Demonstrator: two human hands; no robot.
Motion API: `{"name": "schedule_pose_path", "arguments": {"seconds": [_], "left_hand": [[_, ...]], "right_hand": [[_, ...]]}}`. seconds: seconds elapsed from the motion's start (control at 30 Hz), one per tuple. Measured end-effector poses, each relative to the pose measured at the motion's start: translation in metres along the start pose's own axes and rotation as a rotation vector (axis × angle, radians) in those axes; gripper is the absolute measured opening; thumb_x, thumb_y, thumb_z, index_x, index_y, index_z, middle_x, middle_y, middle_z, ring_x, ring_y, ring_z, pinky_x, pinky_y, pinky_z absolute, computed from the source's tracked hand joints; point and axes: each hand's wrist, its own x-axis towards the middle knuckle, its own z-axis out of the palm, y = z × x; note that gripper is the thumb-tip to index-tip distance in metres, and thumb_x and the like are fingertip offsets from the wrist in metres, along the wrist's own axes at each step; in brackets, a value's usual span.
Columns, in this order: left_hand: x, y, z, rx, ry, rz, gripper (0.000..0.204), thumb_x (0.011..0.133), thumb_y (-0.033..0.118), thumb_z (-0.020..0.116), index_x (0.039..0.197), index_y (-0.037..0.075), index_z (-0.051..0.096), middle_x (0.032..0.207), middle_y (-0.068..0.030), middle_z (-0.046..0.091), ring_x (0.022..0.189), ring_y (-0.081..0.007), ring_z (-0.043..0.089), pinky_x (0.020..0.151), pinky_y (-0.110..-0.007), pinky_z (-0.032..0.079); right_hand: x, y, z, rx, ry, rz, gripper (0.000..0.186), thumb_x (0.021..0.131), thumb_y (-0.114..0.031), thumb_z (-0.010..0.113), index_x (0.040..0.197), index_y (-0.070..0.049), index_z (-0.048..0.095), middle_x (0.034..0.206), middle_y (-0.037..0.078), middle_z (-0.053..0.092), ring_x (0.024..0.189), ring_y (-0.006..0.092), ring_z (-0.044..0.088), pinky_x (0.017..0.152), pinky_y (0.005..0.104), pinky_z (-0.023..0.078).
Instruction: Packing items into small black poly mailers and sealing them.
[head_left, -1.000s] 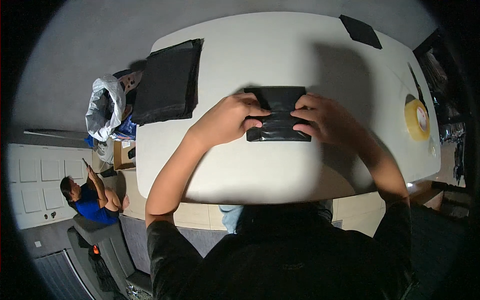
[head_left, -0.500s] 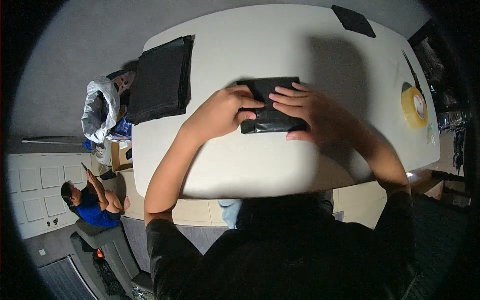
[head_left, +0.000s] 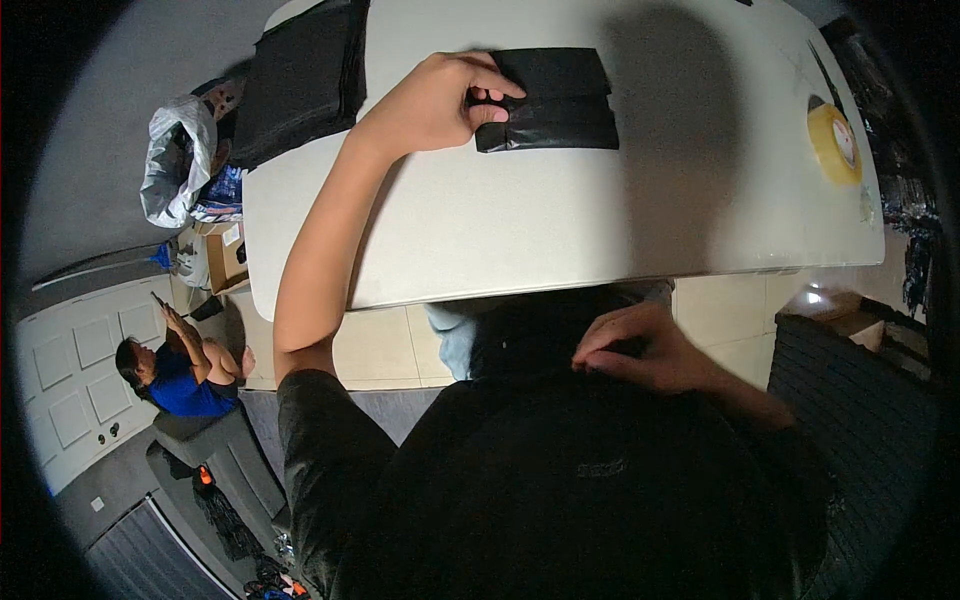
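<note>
- Close against the body, below the bench's near edge, the right hand (head_left: 645, 350) is in front of the dark shirt (head_left: 560, 480), its fingers curled and its fingertips brought together with the thumb; it is well apart from the work.
- Farther out, over the bench (head_left: 480, 230), the left hand (head_left: 455, 100) reaches in with bent fingers, thumb and forefinger slightly apart and pressing on the packet's left end; whether any of it is pinched between them, I cannot tell.
- Under those fingertips and extending to the right of the left hand lies the black packet (head_left: 562, 108), flat on the white top, a fold running across it and a glossy strip along its near side.
- Right of the packet, a broad shadow falls across the bench.
- Near the right end of the bench stands a roll of yellowish tape (head_left: 833, 142), with a thin dark tool (head_left: 826, 75) just beyond it.
- At the far left corner lies a stack of black sheets (head_left: 305, 75), beyond the left hand and apart from the packet.
- Off the bench's left side are a silvery bag (head_left: 165, 205) and a cardboard box (head_left: 222, 262).
- Farther off, a person in blue (head_left: 190, 385) sits on a grey sofa (head_left: 230, 460) near a white door (head_left: 80, 365).
</note>
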Motion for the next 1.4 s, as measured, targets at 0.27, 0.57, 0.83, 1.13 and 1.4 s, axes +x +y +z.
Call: {"name": "schedule_pose_path", "arguments": {"seconds": [0.27, 0.57, 0.83, 1.13, 1.4], "left_hand": [[-0.006, -0.009, -0.002, -0.073, 0.021, -0.04, 0.026, 0.081, 0.003, 0.085, 0.106, 0.011, 0.084, 0.085, -0.0053, 0.068, 0.074, -0.0188, 0.058, 0.07, -0.035, 0.052], [0.018, -0.023, -0.021, -0.06, -0.262, -0.146, 0.031, 0.084, 0.021, 0.087, 0.113, 0.01, 0.082, 0.099, -0.0064, 0.079, 0.091, -0.0181, 0.072, 0.084, -0.033, 0.057], [0.0, -0.042, -0.016, -0.085, -0.214, -0.17, 0.031, 0.086, 0.021, 0.086, 0.115, 0.011, 0.082, 0.099, -0.0058, 0.08, 0.089, -0.0162, 0.072, 0.082, -0.031, 0.057], [-0.042, -0.041, -0.022, -0.037, -0.046, -0.043, 0.031, 0.087, 0.029, 0.085, 0.114, 0.016, 0.083, 0.094, -0.0053, 0.074, 0.083, -0.0174, 0.067, 0.077, -0.032, 0.056], [-0.072, -0.052, -0.033, -0.022, 0.042, -0.017, 0.032, 0.087, 0.032, 0.084, 0.112, 0.013, 0.083, 0.094, -0.0071, 0.075, 0.086, -0.0199, 0.068, 0.079, -0.034, 0.057]], "right_hand": [[-0.031, 0.051, 0.033, 0.406, 0.46, 0.349, 0.03, 0.104, -0.02, 0.067, 0.13, -0.006, 0.068, 0.125, 0.012, 0.073, 0.106, 0.0181, 0.072, 0.086, 0.0353, 0.061], [0.003, 0.051, 0.031, -0.021, 0.192, 0.149, 0.038, 0.1, -0.016, 0.07, 0.137, -0.006, 0.066, 0.136, 0.01, 0.068, 0.11, 0.0176, 0.069, 0.089, 0.032, 0.058], [0.128, 0.041, 0.107, 0.494, -0.066, 0.244, 0.04, 0.105, -0.018, 0.064, 0.141, 0.0, 0.061, 0.134, 0.01, 0.069, 0.107, 0.0175, 0.069, 0.083, 0.0297, 0.057], [0.18, 0.061, 0.163, 0.526, 0.008, 0.43, 0.061, 0.104, -0.031, 0.069, 0.155, -0.007, 0.047, 0.142, 0.01, 0.066, 0.108, 0.0175, 0.064, 0.086, 0.0354, 0.051], [0.167, 0.061, 0.162, 0.484, 0.146, 0.406, 0.049, 0.101, -0.024, 0.073, 0.145, -0.004, 0.061, 0.124, 0.007, 0.076, 0.097, 0.013, 0.068, 0.073, 0.0257, 0.05]]}}
